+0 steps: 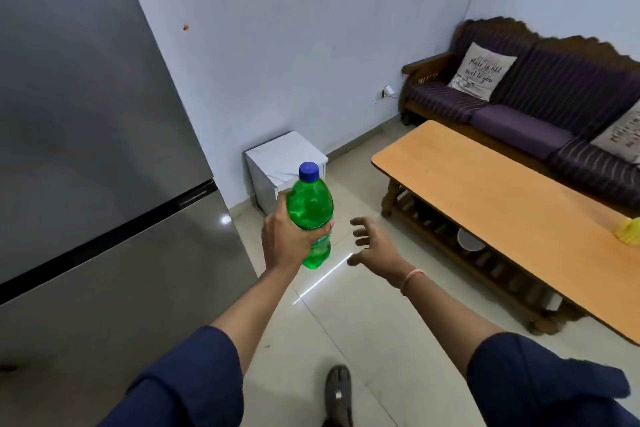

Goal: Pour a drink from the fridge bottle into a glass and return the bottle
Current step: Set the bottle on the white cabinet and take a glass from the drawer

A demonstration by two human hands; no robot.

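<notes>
- Head view: the left hand [285, 239] grips the green bottle [310, 210] round its middle, fingers wrapped about the label. The bottle is upright in the air, just in front of the closed fridge [86, 149], with its blue cap [308, 171] on.
- The right hand [375, 244] is just beside the bottle but apart from it, fingers spread and loosely bent, grasping nothing.
- The wooden table [502, 204] stands to the right, well apart from the bottle. A yellow thing [628, 233] lies at its right edge, too cut off to name. No glass shows plainly; a pale round thing [469, 240] on the shelf under the table is too dim to tell.
- The step in hand looks like carrying the bottle to the table. Keep it upright and steady so a fizzy drink does not foam. Keep the grip at the middle, and let the free hand take the cap only once the bottle is beside a glass.
</notes>
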